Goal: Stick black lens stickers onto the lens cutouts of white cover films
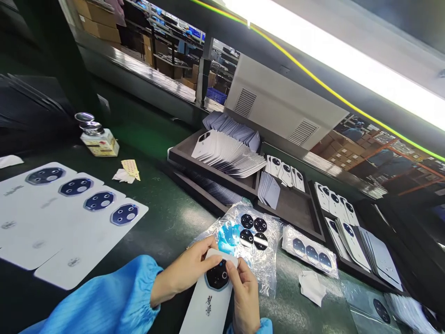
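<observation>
White panel [205, 306] with a dark octagonal camera disc [218, 277] stands tilted between the two hands at the lower middle, its bottom end running out of view. The left hand [189, 266] is clamped on its upper left edge, thumb on the disc's rim; the right hand [244, 290] grips the upper right edge, its thumb pressed near the disc's other side. Just beyond the fingertips lies a clear plastic bag [269, 273] with black discs [253, 231] on it, reaching toward the near edge of the stacked dark tray [212, 181]. Right of the hands, a crumpled white paper [312, 286] sits near a wrapped strip of discs [295, 236]. On the left, bare green tabletop [165, 222] separates the hands from four overlapping white panels [93, 241].
</observation>
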`<state>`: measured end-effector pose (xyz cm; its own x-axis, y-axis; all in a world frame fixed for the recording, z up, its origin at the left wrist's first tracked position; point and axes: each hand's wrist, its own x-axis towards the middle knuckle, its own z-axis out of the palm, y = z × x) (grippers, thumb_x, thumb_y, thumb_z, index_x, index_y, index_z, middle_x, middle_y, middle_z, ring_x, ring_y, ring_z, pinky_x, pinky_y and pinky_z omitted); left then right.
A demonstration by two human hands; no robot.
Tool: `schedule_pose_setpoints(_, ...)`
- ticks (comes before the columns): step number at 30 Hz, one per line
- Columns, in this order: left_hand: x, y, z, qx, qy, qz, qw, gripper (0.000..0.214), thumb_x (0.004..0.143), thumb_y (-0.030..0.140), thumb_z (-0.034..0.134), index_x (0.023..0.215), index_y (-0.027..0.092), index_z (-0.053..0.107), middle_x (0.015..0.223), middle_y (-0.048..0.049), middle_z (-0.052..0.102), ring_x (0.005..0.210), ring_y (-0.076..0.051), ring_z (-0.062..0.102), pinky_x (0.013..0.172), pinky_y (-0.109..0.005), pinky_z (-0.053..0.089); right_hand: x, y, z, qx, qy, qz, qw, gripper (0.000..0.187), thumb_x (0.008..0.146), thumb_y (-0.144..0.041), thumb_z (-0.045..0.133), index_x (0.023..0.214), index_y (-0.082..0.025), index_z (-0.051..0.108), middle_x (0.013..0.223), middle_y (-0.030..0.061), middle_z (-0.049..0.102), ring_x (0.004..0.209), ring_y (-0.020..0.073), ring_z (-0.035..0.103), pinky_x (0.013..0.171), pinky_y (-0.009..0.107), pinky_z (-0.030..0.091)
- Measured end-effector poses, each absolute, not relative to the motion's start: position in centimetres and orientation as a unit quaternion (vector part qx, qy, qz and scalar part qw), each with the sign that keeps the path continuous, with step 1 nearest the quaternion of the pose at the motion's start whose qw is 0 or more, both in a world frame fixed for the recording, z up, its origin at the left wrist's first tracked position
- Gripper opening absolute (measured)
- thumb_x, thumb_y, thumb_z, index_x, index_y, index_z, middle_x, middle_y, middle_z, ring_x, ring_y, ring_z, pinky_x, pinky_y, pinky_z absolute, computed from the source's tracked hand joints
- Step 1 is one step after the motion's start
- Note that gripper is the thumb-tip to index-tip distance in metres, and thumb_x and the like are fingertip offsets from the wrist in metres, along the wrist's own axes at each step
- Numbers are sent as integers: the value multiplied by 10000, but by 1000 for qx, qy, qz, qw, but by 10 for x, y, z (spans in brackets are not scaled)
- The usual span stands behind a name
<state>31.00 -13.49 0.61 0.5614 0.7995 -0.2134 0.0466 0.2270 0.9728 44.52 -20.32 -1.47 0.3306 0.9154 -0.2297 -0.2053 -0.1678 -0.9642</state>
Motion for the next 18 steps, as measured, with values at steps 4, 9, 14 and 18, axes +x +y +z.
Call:
schedule_pose_setpoints(4, 317, -149, 6, 525, 403, 296, 689, 286, 702, 294, 630, 935, 217, 482, 823, 12, 603, 767, -212, 561, 672, -276, 401, 452, -200, -25, -583, -309, 486, 574, 407, 709, -575, 685, 667, -190, 559, 624, -18, 529, 594, 131, 479, 559, 238, 422)
schedule_pose_setpoints(9, 319, -163, 6, 557, 434, 257, 659, 363, 711, 225, 618, 1054, 234, 499, 981, -35, 650, 978, -281, 577, 790, -317, 424, 457, -199, -32, -610, -314, 438, 581, 437, 703, -584, 686, 608, -193, 516, 531, -57, 422, 484, 89, 372, 455, 209, 348)
schedule_pose_setpoints(14, 312, -151, 11, 567, 359, 257, 695, 241, 709, 217, 587, 947, 203, 557, 914, -20, 637, 905, -255, 595, 754, -301, 455, 457, -199, -31, -599, -314, 453, 581, 419, 705, -579, 687, 629, -201, 523, 543, -51, 456, 471, 95, 391, 464, 227, 377)
schedule_pose_setpoints(18, 310, -140, 17, 499, 304, 240, 776, 223, 744, 346, 624, 877, 181, 558, 816, -18, 638, 752, -223, 631, 624, -276, 476, 458, -198, -29, -599, -312, 455, 580, 416, 714, -586, 678, 632, -209, 522, 494, -73, 395, 396, 73, 299, 381, 218, 309)
